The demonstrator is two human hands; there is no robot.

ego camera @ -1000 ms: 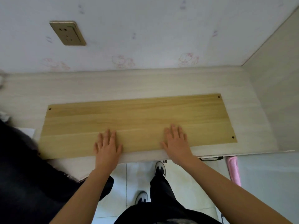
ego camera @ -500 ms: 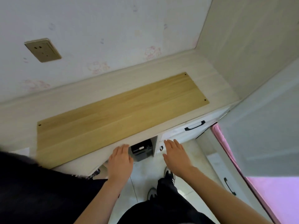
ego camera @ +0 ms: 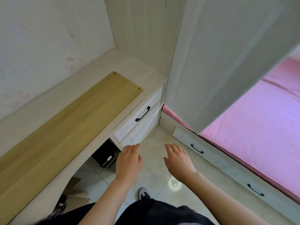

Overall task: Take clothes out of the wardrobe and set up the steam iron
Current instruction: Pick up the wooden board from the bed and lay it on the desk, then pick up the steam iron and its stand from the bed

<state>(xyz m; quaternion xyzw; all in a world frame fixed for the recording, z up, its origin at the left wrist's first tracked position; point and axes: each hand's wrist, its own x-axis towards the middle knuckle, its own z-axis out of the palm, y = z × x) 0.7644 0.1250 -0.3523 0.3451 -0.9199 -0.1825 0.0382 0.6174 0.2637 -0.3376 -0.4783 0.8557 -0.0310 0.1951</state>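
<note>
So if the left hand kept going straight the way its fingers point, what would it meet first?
Most likely the white drawer front under the desk top. The left hand, open and empty, points its fingertips at the drawer's lower edge, just right of the black box. Depth is unclear, though.

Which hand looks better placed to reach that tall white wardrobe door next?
Probably the right hand. It hovers open on the side of the wardrobe door, while the left hand, also open and empty, sits nearer the desk drawer.
</note>
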